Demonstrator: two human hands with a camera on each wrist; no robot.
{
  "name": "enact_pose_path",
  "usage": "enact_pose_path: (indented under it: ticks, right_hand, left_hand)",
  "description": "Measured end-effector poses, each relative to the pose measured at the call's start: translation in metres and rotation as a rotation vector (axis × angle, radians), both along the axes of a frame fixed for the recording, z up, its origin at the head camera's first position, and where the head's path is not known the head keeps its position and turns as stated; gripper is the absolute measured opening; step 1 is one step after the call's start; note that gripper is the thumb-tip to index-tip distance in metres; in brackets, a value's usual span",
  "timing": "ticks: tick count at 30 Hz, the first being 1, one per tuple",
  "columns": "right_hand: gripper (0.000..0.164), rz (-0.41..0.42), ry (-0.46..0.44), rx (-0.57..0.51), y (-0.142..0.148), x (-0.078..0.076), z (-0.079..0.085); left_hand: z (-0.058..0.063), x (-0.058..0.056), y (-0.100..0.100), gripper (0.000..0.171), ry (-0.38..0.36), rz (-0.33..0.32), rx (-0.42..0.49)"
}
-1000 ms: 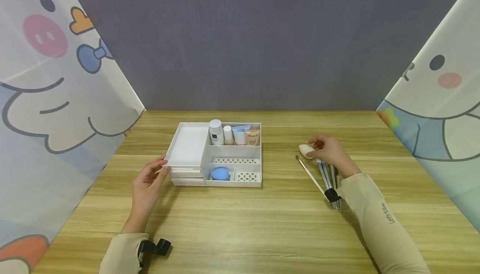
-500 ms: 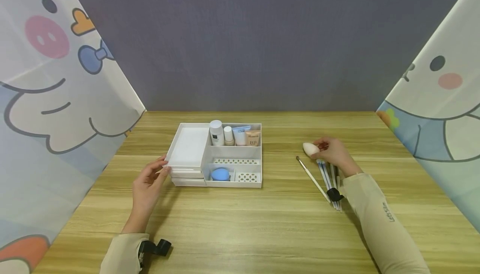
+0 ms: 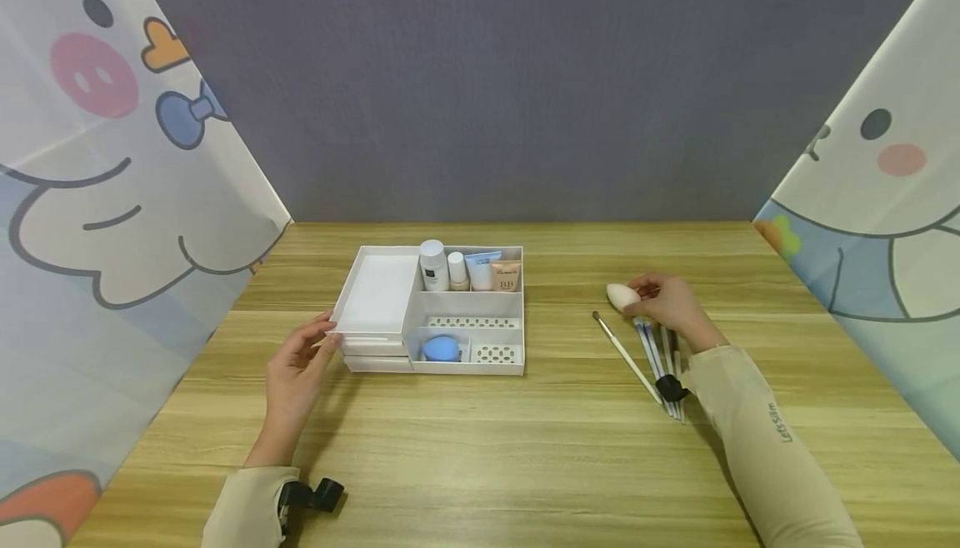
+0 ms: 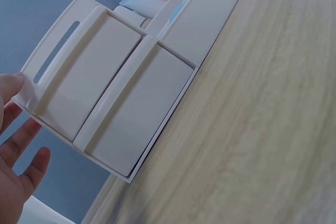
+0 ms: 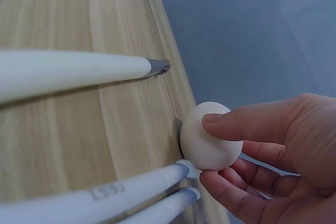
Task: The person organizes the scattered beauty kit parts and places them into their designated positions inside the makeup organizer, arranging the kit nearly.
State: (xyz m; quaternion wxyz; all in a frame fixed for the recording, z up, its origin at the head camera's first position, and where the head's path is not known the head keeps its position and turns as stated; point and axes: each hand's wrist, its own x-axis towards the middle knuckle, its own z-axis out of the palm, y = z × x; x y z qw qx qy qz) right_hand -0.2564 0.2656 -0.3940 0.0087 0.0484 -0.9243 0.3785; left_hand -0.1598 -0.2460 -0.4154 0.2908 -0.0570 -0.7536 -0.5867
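My right hand [image 3: 670, 305] pinches a white makeup sponge [image 3: 621, 296], thumb on one side and fingers on the other. In the right wrist view the egg-shaped sponge [image 5: 207, 137] sits just over the tips of two makeup brushes [image 5: 157, 182]. My left hand [image 3: 300, 358] holds the front left corner of a white desktop organizer [image 3: 467, 368], its thumb at the front upper edge and its other fingers along the side. Two drawers [image 4: 139, 111] are closed in the organizer's front. A blue makeup sponge [image 3: 441, 349] lies in a front compartment.
A white bottle [image 3: 432, 269], a smaller capped bottle [image 3: 457, 271], a blue-and-white tube [image 3: 481, 271] and a BB tube [image 3: 506, 276] stand in the organizer's back compartment. A lone white brush [image 3: 626, 356] lies left of several brushes [image 3: 655, 350]. Printed cloth panels [image 3: 135, 223] flank the table.
My right hand has shifted slightly right with the white makeup sponge, which shows more tilted between the fingers. The left hand and the organizer stay as they were.
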Motion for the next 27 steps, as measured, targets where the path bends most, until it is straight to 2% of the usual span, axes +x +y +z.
enact_pose_path:
  ticks: [11, 20, 27]
  right_hand:
    - [0.050, 0.020, -0.018, -0.028, -0.014, 0.006, 0.011]
    - [0.043, 0.094, 0.061, -0.032, -0.036, 0.010, 0.020]
    - [0.040, 0.129, 0.082, -0.041, -0.049, 0.009, 0.019]
  left_hand:
    - [0.000, 0.000, 0.001, 0.017, 0.006, -0.003, 0.014]
    - [0.002, 0.001, 0.002, 0.017, 0.000, 0.001, 0.021]
    - [0.000, 0.000, 0.001, 0.017, -0.001, 0.004, 0.010]
